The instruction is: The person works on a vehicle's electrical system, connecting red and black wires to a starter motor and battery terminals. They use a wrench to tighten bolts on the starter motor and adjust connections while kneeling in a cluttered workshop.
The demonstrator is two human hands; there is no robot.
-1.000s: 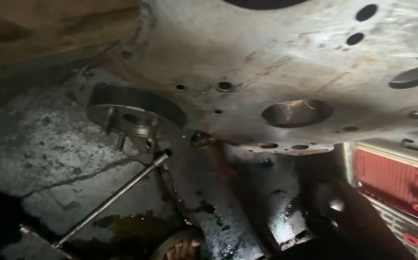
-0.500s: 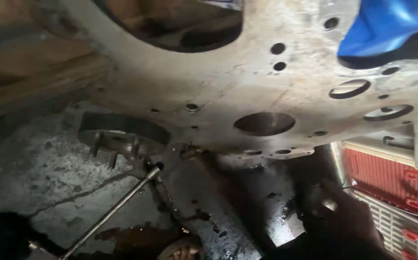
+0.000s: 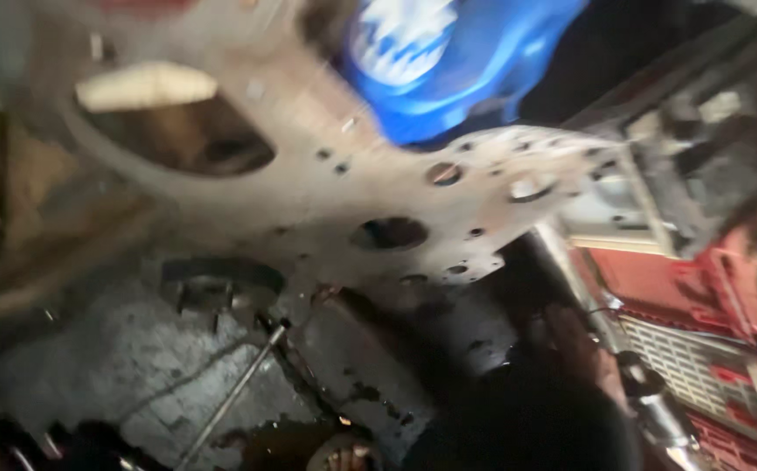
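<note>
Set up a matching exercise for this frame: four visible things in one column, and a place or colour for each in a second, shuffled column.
Things:
1. metal plate with holes
2. blue object
3. long metal rod
4. red crate

Descriptions:
A. far right edge, ribbed and bright-coloured
B. lower left, slanting across the grimy floor
C. top centre, above the plate's edge
D. centre, grey and drilled through in many spots

Pairs: 1-D, 2-C, 3-B, 4-A
</note>
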